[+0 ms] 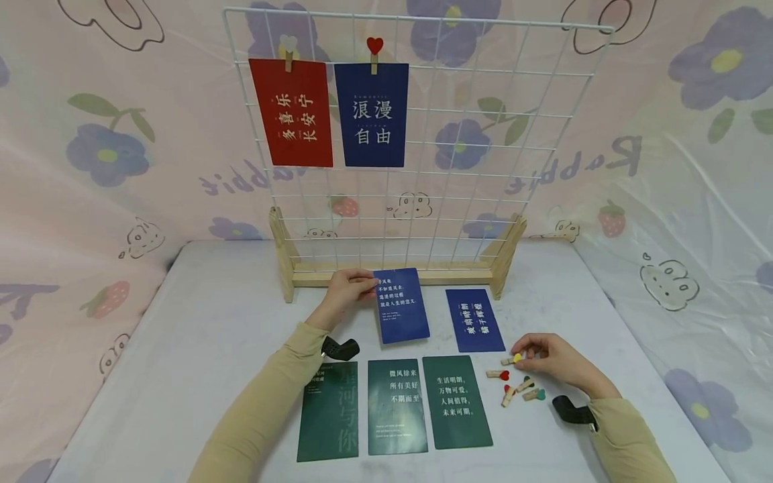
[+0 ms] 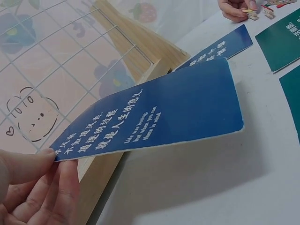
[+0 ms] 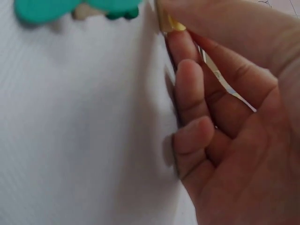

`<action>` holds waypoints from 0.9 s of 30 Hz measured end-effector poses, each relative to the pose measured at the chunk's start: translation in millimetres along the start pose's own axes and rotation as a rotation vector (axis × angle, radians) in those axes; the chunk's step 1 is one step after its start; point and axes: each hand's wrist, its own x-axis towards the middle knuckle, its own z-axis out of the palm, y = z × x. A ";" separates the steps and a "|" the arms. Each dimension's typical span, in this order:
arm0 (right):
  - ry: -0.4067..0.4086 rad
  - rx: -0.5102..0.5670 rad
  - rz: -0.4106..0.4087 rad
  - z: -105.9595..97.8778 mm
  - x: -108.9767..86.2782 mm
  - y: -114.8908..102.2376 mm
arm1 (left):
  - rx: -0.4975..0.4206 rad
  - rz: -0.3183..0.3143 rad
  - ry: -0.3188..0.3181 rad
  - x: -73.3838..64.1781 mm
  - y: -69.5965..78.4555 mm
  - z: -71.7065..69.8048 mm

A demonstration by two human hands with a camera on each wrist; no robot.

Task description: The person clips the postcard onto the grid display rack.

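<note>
My left hand pinches a blue card with white writing by its upper left corner. In the left wrist view, thumb and fingers grip the card's end, and its far part stands off the table. My right hand pinches a small wooden clothespin with a yellow heart, low over the table. Most of that clothespin is out of frame or hidden by the thumb in the right wrist view. Several more clothespins with red and green hearts lie just beside the right hand.
A white wire grid stands on wooden feet. A red card and a blue card hang clipped on it. Another blue card lies on the table, and three green cards lie in a row in front.
</note>
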 end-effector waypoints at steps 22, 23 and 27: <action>0.015 0.009 0.011 1.2 0.3 -1.1 | 0.013 -0.015 -0.006 0.4 -5.5 -1.8; 0.015 0.008 0.006 1.0 -0.1 -1.2 | 0.014 -0.017 -0.005 0.3 -5.6 -1.7; 0.014 0.011 -0.002 0.5 -1.4 -2.8 | 0.003 -0.016 -0.007 0.1 -6.6 -3.0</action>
